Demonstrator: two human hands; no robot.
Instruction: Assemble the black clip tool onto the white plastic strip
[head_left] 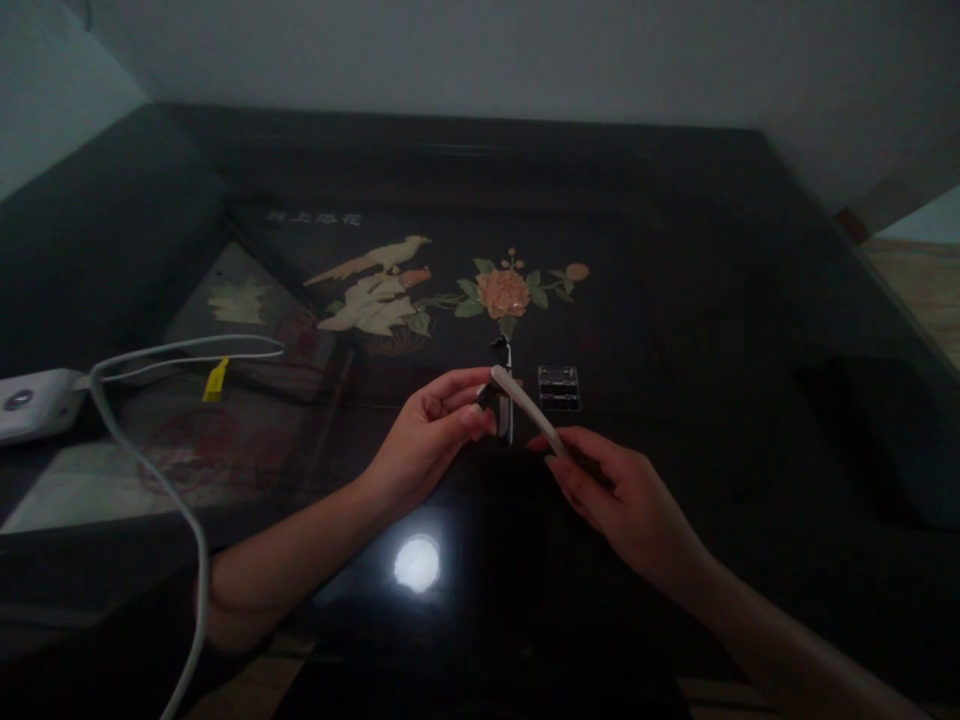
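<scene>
Near the middle of the table, my left hand [439,420] pinches a small dark piece [489,392] between thumb and fingers. A pale curved strip [529,402] runs from this dark piece down to my right hand [611,490], whose thumb and fingers are closed on its lower end. Whether strip and dark piece are joined is too dim to tell. Just behind the strip shows a narrow dark object with a bright edge [510,425], partly hidden by my left fingers. A small black case with clear, shiny edges [559,389] lies to the right, apart from both hands.
The glossy black table [712,300] bears a bird-and-flower inlay [504,292]. At left lies a white device [37,403] with a white cable [154,470] looping past my left forearm, and a yellow tag [216,381]. A dark, flat shape [892,440] is at the right.
</scene>
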